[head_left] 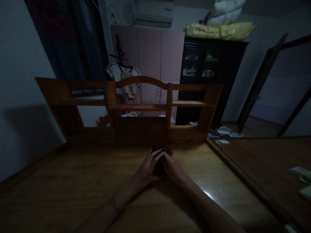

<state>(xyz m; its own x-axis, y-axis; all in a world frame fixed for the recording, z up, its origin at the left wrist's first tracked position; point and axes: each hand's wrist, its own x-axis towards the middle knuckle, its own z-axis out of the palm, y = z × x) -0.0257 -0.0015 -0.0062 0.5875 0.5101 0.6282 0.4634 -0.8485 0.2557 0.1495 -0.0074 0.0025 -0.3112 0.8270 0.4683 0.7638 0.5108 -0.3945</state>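
Note:
A small black object with a rounded top edge [167, 150] is between my two hands over the wooden tabletop [73, 181]. Its kind is hard to tell in the dim light, and my fingers cover much of it. My left hand [148, 166] grips it from the left, fingers across its upper part and thumb low near its bottom. From the other side my right hand [174, 167] is closed on it, with bent fingertips close to the left fingers at the top. A thin bracelet [118, 204] circles my left wrist.
A wooden shelf unit [139, 106] with open compartments and drawers runs along the desk's far edge. Behind are a pink wardrobe [149, 55], a dark glass-door cabinet [225, 64] and hanging clothes [128, 81]. A raised wooden edge [240, 179] borders the right side.

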